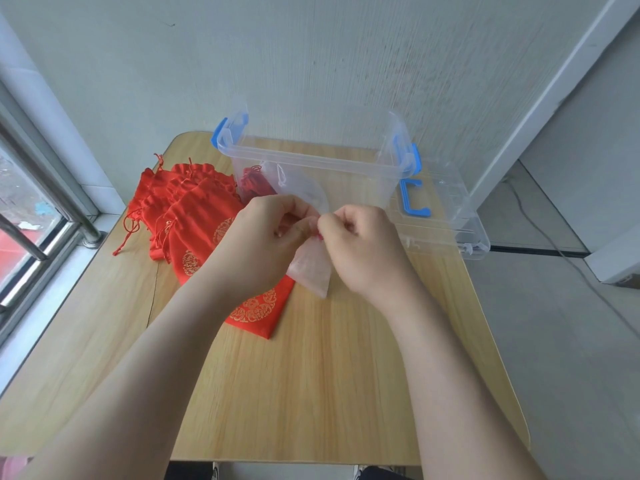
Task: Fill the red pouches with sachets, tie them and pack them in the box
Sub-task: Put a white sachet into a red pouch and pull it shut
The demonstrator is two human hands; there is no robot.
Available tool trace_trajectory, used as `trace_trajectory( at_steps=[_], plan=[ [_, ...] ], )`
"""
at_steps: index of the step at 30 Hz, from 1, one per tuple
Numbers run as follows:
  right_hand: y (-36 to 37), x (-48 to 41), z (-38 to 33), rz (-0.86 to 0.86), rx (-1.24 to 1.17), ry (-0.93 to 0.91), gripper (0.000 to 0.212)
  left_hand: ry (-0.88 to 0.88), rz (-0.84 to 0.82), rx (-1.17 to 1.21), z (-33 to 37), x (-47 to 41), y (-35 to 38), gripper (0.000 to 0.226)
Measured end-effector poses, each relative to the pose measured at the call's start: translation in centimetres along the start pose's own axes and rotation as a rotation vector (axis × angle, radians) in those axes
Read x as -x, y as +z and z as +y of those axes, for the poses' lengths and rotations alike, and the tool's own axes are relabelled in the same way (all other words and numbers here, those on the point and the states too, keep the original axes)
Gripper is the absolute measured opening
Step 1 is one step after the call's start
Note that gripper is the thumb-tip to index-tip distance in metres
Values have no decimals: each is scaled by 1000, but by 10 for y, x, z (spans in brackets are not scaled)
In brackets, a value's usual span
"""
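Both hands meet mid-table, left hand [263, 237] and right hand [363, 247] fingertip to fingertip, each pinching the top of a pale pink sachet [313, 271] that hangs down to the wooden table [311, 393]. Just left of it there's a pile of red pouches [194, 216] with gold print. Behind sits the clear plastic box [311, 161] with blue latches, something red already inside, lid [446, 209] lying to its right.

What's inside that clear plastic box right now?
A red tasselled bundle and a pale sheer bag show through the box wall; the left hand hides their lower parts.
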State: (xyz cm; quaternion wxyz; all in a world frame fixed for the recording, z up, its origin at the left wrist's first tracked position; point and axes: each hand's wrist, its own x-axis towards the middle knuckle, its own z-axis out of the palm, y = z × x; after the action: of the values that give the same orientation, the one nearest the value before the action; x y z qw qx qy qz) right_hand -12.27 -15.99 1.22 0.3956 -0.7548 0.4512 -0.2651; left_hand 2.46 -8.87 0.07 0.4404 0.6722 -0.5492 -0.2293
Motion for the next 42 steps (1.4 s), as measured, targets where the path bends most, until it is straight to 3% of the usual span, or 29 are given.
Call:
trace_trajectory(
  at_steps=[4, 9, 16, 20, 28, 32, 42],
  plan=[
    [-6, -3, -3, -63, -298, 139, 32, -5, 16, 123, 3, 0, 1, 13],
    [-9, -4, -3, -124, -426, 193, 34, -17, 16, 196, 8, 2, -1, 14],
    [-10, -4, -5, -68, -535, 306, 14, 66, 59, 15, 7, 3, 1, 14],
    [-13, -3, -6, -110, -603, 377, 16, 76, 56, -40, 10, 3, 4, 14],
    [-12, -2, -7, -40, -533, 381, 13, 66, 74, -72, 8, 2, 5, 8],
    [-12, -3, -7, -83, -588, 429, 12, 107, 89, -55, 7, 2, 5, 9],
    [-14, 0, -11, -5, -567, 348, 13, 98, 168, -1, 8, 3, 1, 6]
  ],
)
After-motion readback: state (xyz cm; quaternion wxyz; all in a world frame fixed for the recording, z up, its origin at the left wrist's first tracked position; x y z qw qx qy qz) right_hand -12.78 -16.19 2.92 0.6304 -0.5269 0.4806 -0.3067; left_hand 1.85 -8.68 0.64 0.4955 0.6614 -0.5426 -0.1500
